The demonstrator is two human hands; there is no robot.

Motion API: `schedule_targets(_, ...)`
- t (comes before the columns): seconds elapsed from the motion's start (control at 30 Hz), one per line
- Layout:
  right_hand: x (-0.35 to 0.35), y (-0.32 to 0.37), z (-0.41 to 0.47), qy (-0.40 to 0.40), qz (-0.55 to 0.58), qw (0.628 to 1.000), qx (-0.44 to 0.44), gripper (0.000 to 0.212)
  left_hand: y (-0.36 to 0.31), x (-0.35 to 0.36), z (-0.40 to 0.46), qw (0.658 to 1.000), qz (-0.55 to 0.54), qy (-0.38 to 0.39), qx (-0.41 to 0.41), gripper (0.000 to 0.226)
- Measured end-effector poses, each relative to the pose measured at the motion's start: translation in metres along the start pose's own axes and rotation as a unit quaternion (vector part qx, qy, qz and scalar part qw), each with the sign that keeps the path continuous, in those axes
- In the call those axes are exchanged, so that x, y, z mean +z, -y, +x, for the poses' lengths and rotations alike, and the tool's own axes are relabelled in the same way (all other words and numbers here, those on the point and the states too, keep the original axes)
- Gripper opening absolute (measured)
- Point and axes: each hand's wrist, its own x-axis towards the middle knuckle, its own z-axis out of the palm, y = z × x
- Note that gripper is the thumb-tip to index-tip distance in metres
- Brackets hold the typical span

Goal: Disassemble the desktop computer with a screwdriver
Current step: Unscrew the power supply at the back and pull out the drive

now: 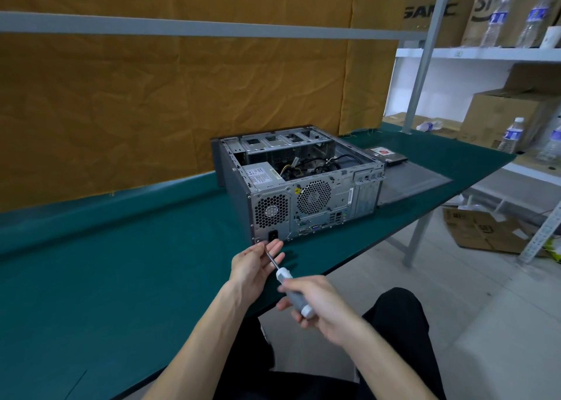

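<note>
An open desktop computer case (303, 187) lies on its side on the green table (121, 263), rear panel facing me, with cables and a power supply showing inside. My right hand (318, 302) grips the grey and white handle of a screwdriver (291, 290). Its thin shaft points up and left toward the lower left corner of the rear panel. My left hand (255, 263) pinches the shaft near the tip, just below the power socket. The tip itself is hidden by my fingers.
The removed side panel (416, 184) lies flat to the right of the case, with a hard drive (385, 155) behind it. Shelves (473, 53) with cardboard boxes and water bottles stand at the right. Orange cloth hangs behind the table. My dark-trousered legs are below.
</note>
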Motion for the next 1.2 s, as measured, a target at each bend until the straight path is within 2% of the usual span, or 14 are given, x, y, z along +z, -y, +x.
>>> schedule_targets(0.07, 0.006, -0.008, 0.005, -0.127, -0.203, 0.965, -0.110, 0.023, -0.001, 0.000, 0.000, 1.000, 0.002, -0.001, -0.002, 0.020)
schedule_targets(0.1, 0.008, -0.012, 0.008, -0.160, -0.238, 0.949, -0.133, 0.023, -0.001, -0.001, 0.000, 1.000, 0.002, -0.003, -0.002, 0.020)
schedule_targets(0.13, 0.010, -0.013, 0.009, -0.150, -0.195, 0.961, -0.123, 0.026, -0.002, -0.001, 0.000, 1.000, 0.003, -0.003, -0.003, 0.020)
schedule_targets(0.2, 0.009, -0.009, 0.005, -0.048, 0.020, 0.999, -0.014, 0.028, -0.002, -0.001, -0.001, 1.000, 0.004, -0.002, -0.007, 0.020)
schedule_targets(0.23, 0.007, -0.005, 0.003, 0.002, 0.093, 0.995, 0.036, 0.028, -0.002, -0.001, -0.001, 1.000, 0.002, -0.002, -0.008, 0.020)
schedule_targets(0.3, 0.001, -0.001, 0.003, 0.039, 0.120, 0.990, 0.062, 0.031, -0.002, -0.002, 0.000, 1.000, -0.003, 0.000, -0.007, 0.020)
schedule_targets(0.4, 0.005, -0.001, 0.006, -0.077, -0.086, 0.991, -0.062, 0.018, -0.003, -0.001, 0.000, 1.000, -0.004, -0.005, -0.014, 0.020)
schedule_targets(0.47, 0.011, -0.009, 0.008, -0.172, -0.276, 0.935, -0.144, 0.025, -0.004, 0.001, 0.001, 1.000, -0.001, -0.017, -0.017, 0.020)
schedule_targets(0.5, 0.014, -0.011, 0.007, -0.171, -0.282, 0.933, -0.144, 0.029, -0.005, 0.002, 0.002, 0.999, 0.000, -0.026, -0.019, 0.020)
schedule_targets(0.6, 0.014, -0.003, 0.002, -0.054, -0.020, 0.998, -0.026, 0.024, -0.007, 0.007, 0.005, 0.998, -0.001, -0.048, -0.031, 0.020)
schedule_targets(0.7, 0.005, 0.007, -0.001, -0.002, 0.060, 0.998, 0.024, 0.021, -0.009, 0.008, 0.006, 0.998, -0.001, -0.052, -0.044, 0.023)
schedule_targets(0.8, 0.006, 0.005, 0.001, -0.089, -0.132, 0.985, -0.072, 0.017, -0.009, 0.008, 0.006, 0.997, 0.004, -0.051, -0.049, 0.026)
schedule_targets(0.87, 0.009, 0.000, 0.004, -0.182, -0.314, 0.919, -0.154, 0.029, -0.009, 0.009, 0.005, 0.997, 0.005, -0.061, -0.043, 0.025)
schedule_targets(1.2, -0.003, -0.024, 0.009, -0.169, -0.287, 0.914, -0.230, 0.044, -0.005, 0.018, -0.004, 0.996, 0.025, -0.083, -0.015, 0.015)
